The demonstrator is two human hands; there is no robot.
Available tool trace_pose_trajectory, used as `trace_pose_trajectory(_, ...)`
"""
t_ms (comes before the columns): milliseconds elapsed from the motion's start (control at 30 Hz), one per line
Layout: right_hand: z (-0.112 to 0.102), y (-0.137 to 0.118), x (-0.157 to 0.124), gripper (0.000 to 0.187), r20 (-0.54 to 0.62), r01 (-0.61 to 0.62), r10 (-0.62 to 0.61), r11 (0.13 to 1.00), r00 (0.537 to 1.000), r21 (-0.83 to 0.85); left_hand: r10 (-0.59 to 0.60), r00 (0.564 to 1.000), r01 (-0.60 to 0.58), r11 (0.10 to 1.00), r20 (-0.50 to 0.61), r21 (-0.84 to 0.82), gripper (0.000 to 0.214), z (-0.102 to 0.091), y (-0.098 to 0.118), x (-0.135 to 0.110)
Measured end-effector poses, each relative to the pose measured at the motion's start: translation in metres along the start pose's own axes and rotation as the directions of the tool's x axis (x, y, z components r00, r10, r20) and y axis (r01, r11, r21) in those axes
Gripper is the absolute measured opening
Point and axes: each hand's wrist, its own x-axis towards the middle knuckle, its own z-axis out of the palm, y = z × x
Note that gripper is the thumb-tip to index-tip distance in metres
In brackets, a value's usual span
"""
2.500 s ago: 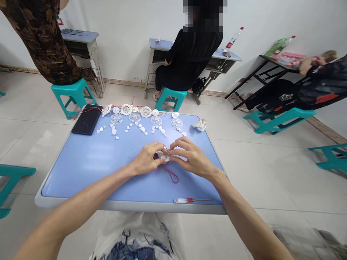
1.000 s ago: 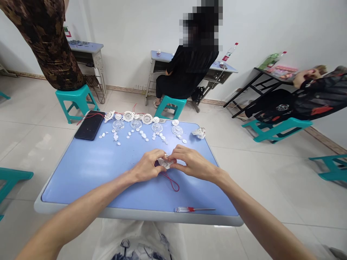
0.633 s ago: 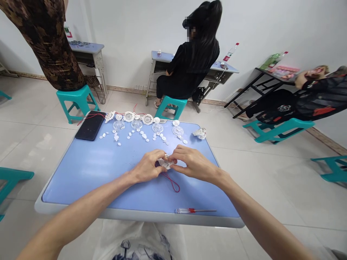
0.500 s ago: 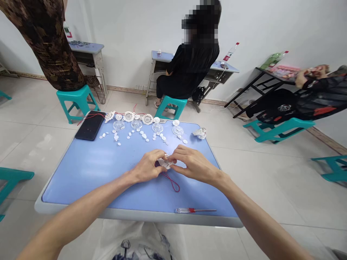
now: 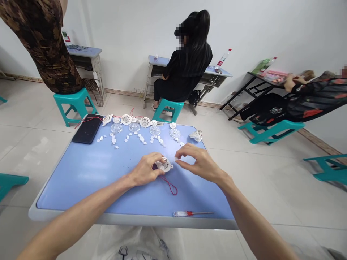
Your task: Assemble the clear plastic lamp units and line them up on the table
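Note:
My left hand (image 5: 146,169) is curled round a small white round plastic part (image 5: 164,166) with a red wire (image 5: 169,185) trailing from it onto the blue table (image 5: 89,177). Just right of that part hovers my right hand (image 5: 199,162), lifted clear of it, its fingers bent and apart with nothing in them. Along the table's far edge lie several white round parts (image 5: 126,119), clear domes (image 5: 134,127) and small white discs (image 5: 141,138).
A black phone (image 5: 87,129) lies at the far left corner. A red-handled screwdriver (image 5: 192,213) rests near the front edge. A crumpled white piece (image 5: 196,135) sits far right. Teal stools (image 5: 73,103) and seated people surround the table; a person in black (image 5: 184,72) sits beyond.
My right hand has let go of the white part and drawn a little to the right. The left hand still grips it. The camera has shifted slightly.

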Motion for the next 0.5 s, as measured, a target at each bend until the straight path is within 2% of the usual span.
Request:
trace_pose_trajectory(67,0.0,0.02,-0.002,0.007,-0.113,-0.074,0.073,0.997,0.991,-0.003,0.006,1.0,-0.006,1.0,-0.005,0.0,0.026,0.0,-0.002,0.0)
trace_pose_trajectory(200,0.009,0.061,-0.007,0.016,-0.285,-0.247,0.246,0.968,0.927,0.03,0.006,1.0,-0.006,1.0,-0.005,0.004,0.024,0.001,-0.003,0.0)
trace_pose_trajectory(333,0.022,0.084,-0.011,0.023,-0.355,-0.371,0.366,0.927,0.86,0.056,0.003,1.0,-0.003,1.0,-0.007,0.016,0.024,0.0,-0.003,0.0)
trace_pose_trajectory(500,0.03,0.091,-0.012,0.023,-0.369,-0.414,0.388,0.91,0.844,0.009,0.009,1.0,-0.009,1.0,-0.007,0.03,0.024,0.0,-0.002,0.0)
